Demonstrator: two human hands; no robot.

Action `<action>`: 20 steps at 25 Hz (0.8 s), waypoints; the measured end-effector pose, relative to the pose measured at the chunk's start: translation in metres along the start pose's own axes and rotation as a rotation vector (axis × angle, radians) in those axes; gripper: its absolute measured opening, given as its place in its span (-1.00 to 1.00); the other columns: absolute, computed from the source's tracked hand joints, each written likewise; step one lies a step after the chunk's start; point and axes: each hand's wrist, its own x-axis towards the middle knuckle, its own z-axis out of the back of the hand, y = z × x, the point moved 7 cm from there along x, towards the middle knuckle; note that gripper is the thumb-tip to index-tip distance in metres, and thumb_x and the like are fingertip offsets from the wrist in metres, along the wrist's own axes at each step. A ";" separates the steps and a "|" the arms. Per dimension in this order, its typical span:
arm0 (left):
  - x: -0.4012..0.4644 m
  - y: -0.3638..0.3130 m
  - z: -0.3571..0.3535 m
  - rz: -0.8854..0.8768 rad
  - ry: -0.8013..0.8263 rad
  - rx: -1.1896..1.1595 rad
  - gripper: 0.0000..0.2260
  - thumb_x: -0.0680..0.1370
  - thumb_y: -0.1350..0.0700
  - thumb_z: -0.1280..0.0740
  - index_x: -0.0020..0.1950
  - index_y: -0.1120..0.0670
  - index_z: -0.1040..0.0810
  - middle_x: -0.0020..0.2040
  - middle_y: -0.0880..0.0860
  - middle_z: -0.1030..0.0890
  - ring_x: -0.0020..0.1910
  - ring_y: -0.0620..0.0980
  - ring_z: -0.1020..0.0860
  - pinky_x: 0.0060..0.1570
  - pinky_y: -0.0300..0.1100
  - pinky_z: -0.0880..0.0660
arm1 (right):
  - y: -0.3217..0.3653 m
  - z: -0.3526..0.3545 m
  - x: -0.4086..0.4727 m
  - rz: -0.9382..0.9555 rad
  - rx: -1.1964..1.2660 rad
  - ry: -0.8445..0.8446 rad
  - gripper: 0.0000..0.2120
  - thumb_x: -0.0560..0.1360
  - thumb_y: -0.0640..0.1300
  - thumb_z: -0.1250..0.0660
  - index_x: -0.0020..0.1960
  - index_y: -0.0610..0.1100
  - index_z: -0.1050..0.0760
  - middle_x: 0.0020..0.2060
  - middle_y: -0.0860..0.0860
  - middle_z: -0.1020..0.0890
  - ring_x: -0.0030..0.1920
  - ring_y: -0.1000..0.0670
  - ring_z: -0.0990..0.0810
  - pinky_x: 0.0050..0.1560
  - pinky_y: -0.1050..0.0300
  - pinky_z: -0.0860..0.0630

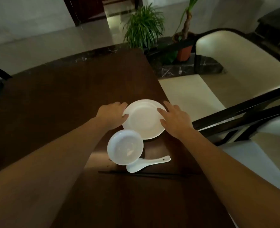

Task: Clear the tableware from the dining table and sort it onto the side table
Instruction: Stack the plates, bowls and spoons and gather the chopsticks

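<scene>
Both hands bracket the round white ceramic plate (143, 118) — the left hand (113, 113) touches its left rim with fingers loosely curled, the right hand (173, 118) lies spread over its right rim; neither has lifted it. The plate sits by the dark wooden dining table (53, 104)'s right edge, the white bowl (125, 147) touching its near rim — lifting straight up looks clearest.

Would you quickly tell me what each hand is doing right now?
Left hand: open, fingers on the plate rim.
Right hand: open, fingers on the plate's right rim.
</scene>
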 end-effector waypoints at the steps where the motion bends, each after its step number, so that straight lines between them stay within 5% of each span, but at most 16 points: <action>1: 0.002 0.001 -0.006 -0.010 0.050 0.012 -0.56 0.58 -0.08 -0.12 0.43 0.02 -0.21 0.24 0.08 -0.47 0.12 0.07 -0.52 0.03 -0.03 -0.48 | -0.002 -0.005 0.000 -0.037 -0.003 0.025 -0.58 0.59 -0.01 -0.09 0.44 0.01 -0.21 0.50 -0.08 -0.10 0.38 -0.14 -0.25 0.17 -0.05 -0.44; 6: 0.009 0.008 -0.045 0.068 0.212 -0.289 -0.53 0.54 0.05 -0.26 0.42 0.07 -0.25 0.30 0.11 -0.42 0.24 0.10 -0.43 0.21 -0.03 -0.40 | -0.010 -0.025 0.005 -0.154 0.244 0.049 -0.59 0.56 -0.12 -0.16 0.41 -0.10 -0.32 0.30 -0.19 -0.43 0.29 -0.15 -0.38 0.25 0.00 -0.39; 14: 0.006 0.031 -0.052 0.553 0.016 -1.001 -0.61 0.45 0.38 -0.32 0.28 0.21 -0.45 0.21 0.19 -0.55 0.15 0.16 -0.54 0.07 0.03 -0.55 | -0.018 -0.017 0.013 -0.386 0.705 -0.104 -0.59 0.47 -0.33 -0.24 0.31 -0.18 -0.45 0.23 -0.13 -0.55 0.21 -0.13 -0.52 0.20 0.08 -0.45; 17: 0.001 0.039 -0.039 0.655 -0.063 -1.187 -0.62 0.44 0.43 -0.31 0.24 0.23 -0.48 0.21 0.20 -0.55 0.18 0.15 -0.53 0.00 -0.05 -0.54 | -0.017 0.003 0.018 -0.400 0.820 -0.187 -0.60 0.42 -0.40 -0.23 0.23 -0.18 -0.52 0.13 -0.12 -0.63 0.14 -0.12 -0.57 0.03 0.17 -0.45; 20: -0.008 0.048 -0.012 0.658 -0.118 -1.371 -0.62 0.45 0.45 -0.29 0.24 0.24 -0.48 0.23 0.20 -0.52 0.21 0.15 -0.51 -0.07 -0.11 -0.52 | -0.014 0.023 0.025 -0.458 0.889 -0.214 -0.56 0.43 -0.38 -0.29 0.29 -0.18 -0.47 0.17 -0.11 -0.61 0.16 -0.10 -0.57 0.16 0.06 -0.51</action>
